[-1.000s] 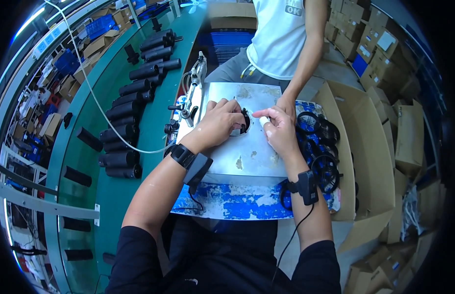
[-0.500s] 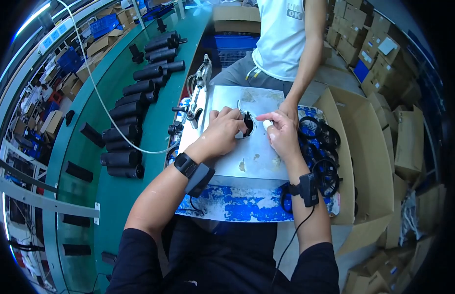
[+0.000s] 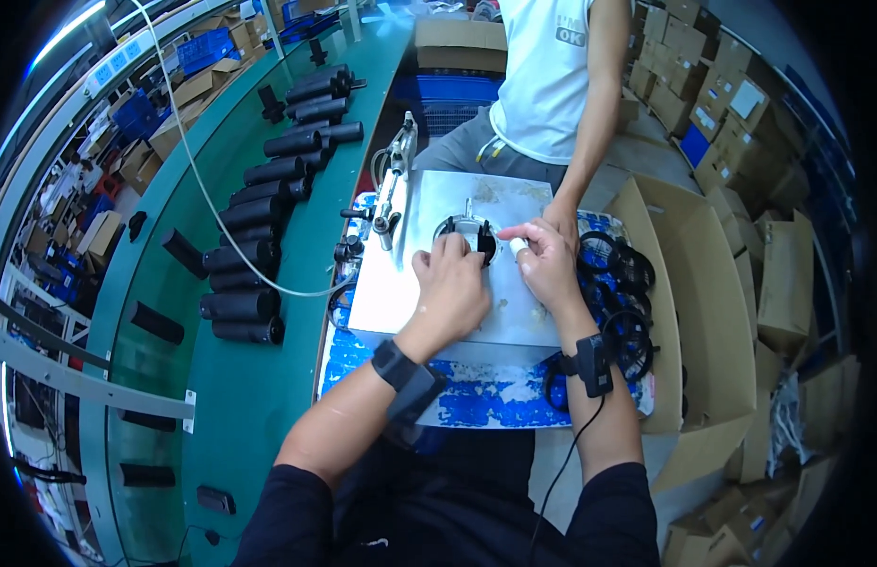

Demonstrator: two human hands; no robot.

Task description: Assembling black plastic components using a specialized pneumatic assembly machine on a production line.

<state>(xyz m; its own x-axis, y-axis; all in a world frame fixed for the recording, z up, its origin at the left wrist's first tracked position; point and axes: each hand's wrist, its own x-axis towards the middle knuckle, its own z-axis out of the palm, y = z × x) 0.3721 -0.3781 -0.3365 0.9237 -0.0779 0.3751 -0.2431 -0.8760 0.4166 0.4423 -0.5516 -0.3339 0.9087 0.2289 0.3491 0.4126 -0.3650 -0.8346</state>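
Fingers of my left hand (image 3: 452,291) have shifted toward me, baring more of the round opening (image 3: 468,227); whether they or my right hand (image 3: 546,263) pinch anything, I cannot tell.

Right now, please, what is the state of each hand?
Left hand: fingers bent at the round opening; grip cannot be told.
Right hand: index finger extended toward the opening; grip cannot be told.

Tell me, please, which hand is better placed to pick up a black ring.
Probably the right hand: it is nearer the black rings, while the left hand is at the round opening.
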